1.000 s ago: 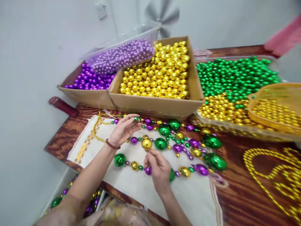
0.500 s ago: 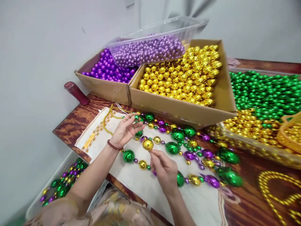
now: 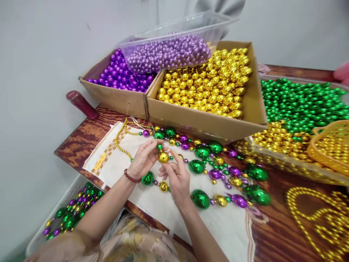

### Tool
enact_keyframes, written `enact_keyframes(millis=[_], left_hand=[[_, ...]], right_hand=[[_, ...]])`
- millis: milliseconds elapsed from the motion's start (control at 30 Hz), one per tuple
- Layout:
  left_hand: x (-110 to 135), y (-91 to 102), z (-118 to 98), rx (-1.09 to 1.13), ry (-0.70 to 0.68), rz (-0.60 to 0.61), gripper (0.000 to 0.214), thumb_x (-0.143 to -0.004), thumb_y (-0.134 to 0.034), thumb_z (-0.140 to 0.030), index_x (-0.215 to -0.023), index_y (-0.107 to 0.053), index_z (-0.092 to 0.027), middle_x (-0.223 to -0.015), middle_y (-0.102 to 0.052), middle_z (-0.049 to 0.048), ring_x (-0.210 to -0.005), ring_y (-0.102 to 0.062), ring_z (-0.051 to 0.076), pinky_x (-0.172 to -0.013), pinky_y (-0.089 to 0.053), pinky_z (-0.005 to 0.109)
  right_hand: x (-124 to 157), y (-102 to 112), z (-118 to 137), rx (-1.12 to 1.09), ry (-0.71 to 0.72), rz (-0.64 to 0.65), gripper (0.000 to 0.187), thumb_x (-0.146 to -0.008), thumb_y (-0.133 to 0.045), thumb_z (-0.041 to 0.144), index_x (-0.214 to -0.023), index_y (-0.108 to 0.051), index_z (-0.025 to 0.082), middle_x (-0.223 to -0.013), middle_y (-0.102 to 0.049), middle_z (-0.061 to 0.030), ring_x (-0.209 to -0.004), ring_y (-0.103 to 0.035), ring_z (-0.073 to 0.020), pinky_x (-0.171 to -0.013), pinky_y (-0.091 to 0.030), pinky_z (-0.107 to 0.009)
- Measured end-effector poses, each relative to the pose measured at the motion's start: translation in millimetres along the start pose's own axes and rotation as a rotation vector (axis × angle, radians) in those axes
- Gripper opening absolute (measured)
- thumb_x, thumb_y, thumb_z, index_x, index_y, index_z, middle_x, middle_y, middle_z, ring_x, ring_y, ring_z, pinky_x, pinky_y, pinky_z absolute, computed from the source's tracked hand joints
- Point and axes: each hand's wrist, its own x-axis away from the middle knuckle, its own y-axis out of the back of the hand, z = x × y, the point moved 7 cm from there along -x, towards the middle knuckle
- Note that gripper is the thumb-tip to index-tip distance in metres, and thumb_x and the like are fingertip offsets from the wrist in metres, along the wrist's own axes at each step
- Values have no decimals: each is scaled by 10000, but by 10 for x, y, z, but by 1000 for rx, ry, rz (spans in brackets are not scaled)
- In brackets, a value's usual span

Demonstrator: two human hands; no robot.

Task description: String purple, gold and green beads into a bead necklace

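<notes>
In the head view my left hand (image 3: 144, 158) is closed, with thumb and forefinger pinching a thin needle-like wire (image 3: 153, 130) that sticks up above a small green bead (image 3: 159, 146). Just below that, a round gold bead (image 3: 163, 157) sits between my two hands. My right hand (image 3: 176, 178) is bent around the gold bead from the right, fingertips against it. Strings of green, gold and purple beads lie on the white cloth (image 3: 160, 205) around both hands, including a large green bead (image 3: 200, 199) near my right wrist.
Cardboard boxes of purple beads (image 3: 111, 74) and gold beads (image 3: 201, 89) stand behind, a clear tub (image 3: 169, 54) of lilac beads resting on them. Green beads (image 3: 302, 103) and an orange basket (image 3: 329, 153) are at right. A dark red cylinder (image 3: 81, 105) stands left; a white crate (image 3: 35, 233) sits below.
My right hand has moved up and left with the gold bead, bringing it against my left fingers. A small green bead now shows above it. The whole view has shifted slightly.
</notes>
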Motion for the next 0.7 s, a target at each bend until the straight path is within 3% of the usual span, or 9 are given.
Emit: enact_keyframes(millis=[133,233,367,467,533,633,700], left_hand=[[24,14,132,48,-20,-153,237,-813,-721,-387,-908,-640,-186,-825,-647,11,-731,-658,123,-546,-470,190],[-40,15,37,-18,-97,-193,227,-784,-731,-367,-837,-636,-168,-688,-573,-29,-568,-569,72,-490,-436,172],[-182,-133,-225,-338,-144,-52,244,-751,-715,-388,-736,-655,-152,-585,-549,-28,-463,-494,68,-421,-381,183],[-225,-353,-383,-635,-172,124,233,-748,-699,-349,-650,-636,-147,-547,-545,-23,-468,-480,69,-443,-369,187],[-217,-472,-462,-781,-206,205,217,-761,-676,-316,-634,-629,-147,-535,-538,-26,-473,-460,67,-456,-351,186],[-209,-563,-557,-938,-265,259,187,-784,-633,-272,-647,-653,-146,-552,-545,-19,-490,-450,71,-465,-333,191],[-220,-599,-611,-1002,-304,288,192,-795,-609,-253,-646,-663,-144,-561,-544,-14,-500,-448,74,-478,-336,196]], right_hand=[[-48,-74,-42,37,-14,8,635,-888,-601,329,-1470,-398,180,-691,-691,51,-388,-531,-83,-400,-463,-197],[-134,-20,58,82,17,60,633,-865,-639,336,-1448,-444,185,-799,-717,19,-429,-525,-71,-409,-460,-192],[-427,207,397,73,68,-28,385,-874,-633,406,-1194,-658,193,-957,-730,-34,-448,-517,-46,-438,-465,-192],[-673,188,657,-15,108,40,229,-817,-690,383,-920,-716,181,-789,-700,6,-411,-488,-41,-413,-423,-187],[-791,200,795,-116,154,11,198,-806,-695,370,-802,-681,172,-692,-658,28,-394,-469,-36,-395,-393,-177],[-866,298,896,-273,218,-132,250,-852,-636,428,-794,-592,188,-736,-672,29,-409,-501,-33,-388,-387,-162],[-875,268,898,-318,216,-93,275,-850,-637,468,-845,-574,201,-784,-688,21,-462,-555,-45,-408,-418,-158]])
